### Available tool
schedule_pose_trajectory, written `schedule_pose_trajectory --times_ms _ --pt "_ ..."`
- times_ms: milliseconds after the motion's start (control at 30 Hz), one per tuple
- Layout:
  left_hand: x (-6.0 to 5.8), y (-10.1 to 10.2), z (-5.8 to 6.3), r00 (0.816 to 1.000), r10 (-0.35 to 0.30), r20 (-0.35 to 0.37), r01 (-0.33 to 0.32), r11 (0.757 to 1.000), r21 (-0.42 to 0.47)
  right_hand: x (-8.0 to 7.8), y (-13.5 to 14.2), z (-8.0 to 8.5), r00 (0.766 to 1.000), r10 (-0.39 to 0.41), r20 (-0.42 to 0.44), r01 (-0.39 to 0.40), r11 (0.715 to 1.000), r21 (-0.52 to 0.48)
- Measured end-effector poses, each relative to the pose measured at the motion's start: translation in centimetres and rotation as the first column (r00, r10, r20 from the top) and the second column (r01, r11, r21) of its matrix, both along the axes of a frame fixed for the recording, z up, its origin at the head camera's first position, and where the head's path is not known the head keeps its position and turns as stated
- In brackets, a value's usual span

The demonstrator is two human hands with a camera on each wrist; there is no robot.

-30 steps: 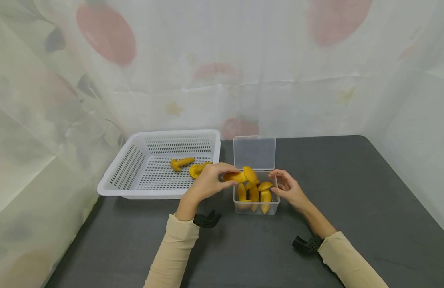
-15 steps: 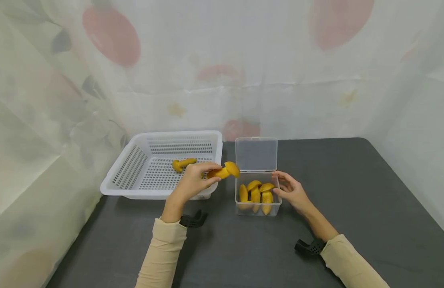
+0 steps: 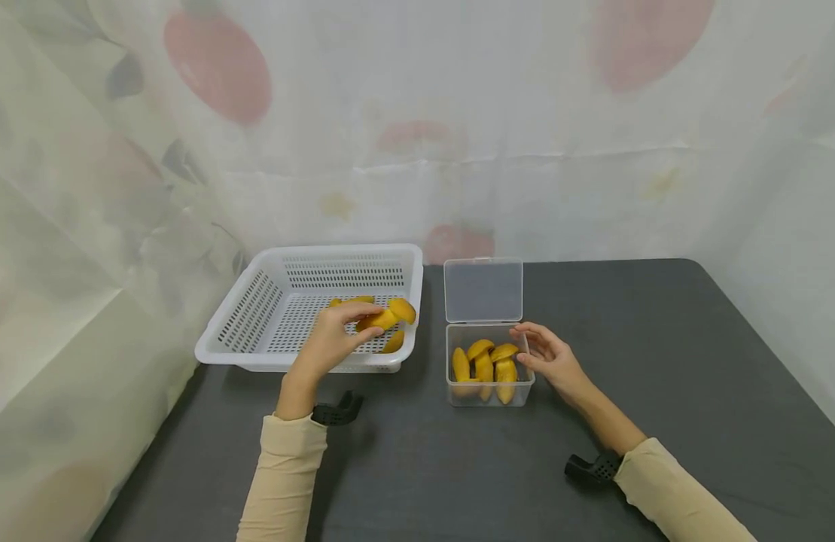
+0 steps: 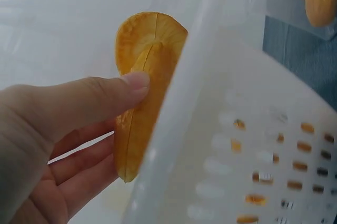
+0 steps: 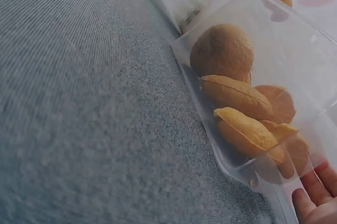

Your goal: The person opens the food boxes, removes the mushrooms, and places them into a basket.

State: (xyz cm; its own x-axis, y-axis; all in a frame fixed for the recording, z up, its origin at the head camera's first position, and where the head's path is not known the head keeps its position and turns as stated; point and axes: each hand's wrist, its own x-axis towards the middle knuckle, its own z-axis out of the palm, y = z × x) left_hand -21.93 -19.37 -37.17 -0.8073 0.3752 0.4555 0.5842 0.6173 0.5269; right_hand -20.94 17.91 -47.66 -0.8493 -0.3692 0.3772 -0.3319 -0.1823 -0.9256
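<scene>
Three views of a mushroom held over a basket's near right part

Nearest in the head view, a beige sleeve [image 3: 284, 470] and a black wrist mount [image 3: 339, 409] on each arm lie above the dark tabletop [image 3: 424, 482]; only the right wrist view resolves the tabletop's fine ribbing. The clear box [image 3: 488, 385] comes next. The right hand [image 3: 553, 361] holds it at the right side, fingers and thumb bent about its far corner. Three boxed mushrooms [image 3: 484, 367] lie side by side; the right wrist view adds, through the transparent wall, one rounded cap and two tapering stems. The lid [image 3: 483, 290] stands raised at the rear. To the left, the left hand [image 3: 332, 335] pinches a yellow mushroom [image 3: 385, 319] by its stem between thumb and fingers. The left wrist view alone exposes the cap's pale underside and a seam along the stem, with the rim of the white basket [image 3: 254, 355] crossing in front. From the head, two basket mushrooms [image 3: 393, 342] are seen inside, the farther partly hidden by the hand. Farthest, a pale curtain [image 3: 525, 113] bears faded red fruit shapes and yellow stars.
</scene>
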Motion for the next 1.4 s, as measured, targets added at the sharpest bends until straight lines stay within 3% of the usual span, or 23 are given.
schedule_pose_trajectory --times_ms 367,767,1167,1300,1400 --pt "-0.1 -1.7 -0.9 0.995 0.087 0.039 -0.086 0.996 -0.041 0.3 -0.3 0.2 0.999 -0.047 0.015 0.047 0.999 0.008" --pt "0.0 -2.2 -1.4 0.988 0.116 0.097 -0.108 0.99 -0.087 0.4 -0.3 0.5 0.996 -0.056 0.065 0.052 0.997 0.057" --pt "0.5 -0.5 -1.2 0.998 0.056 -0.001 -0.056 0.997 -0.054 0.3 -0.2 0.6 0.997 -0.047 0.058 0.041 0.995 0.096" --pt "0.7 0.3 -1.3 0.998 0.024 -0.059 -0.027 0.998 -0.054 0.4 -0.2 0.4 0.996 -0.073 0.054 0.066 0.99 0.123" --pt "0.8 1.1 -1.3 0.999 -0.014 -0.044 0.012 0.999 -0.044 0.4 -0.3 0.3 0.993 -0.106 0.048 0.098 0.985 0.144"
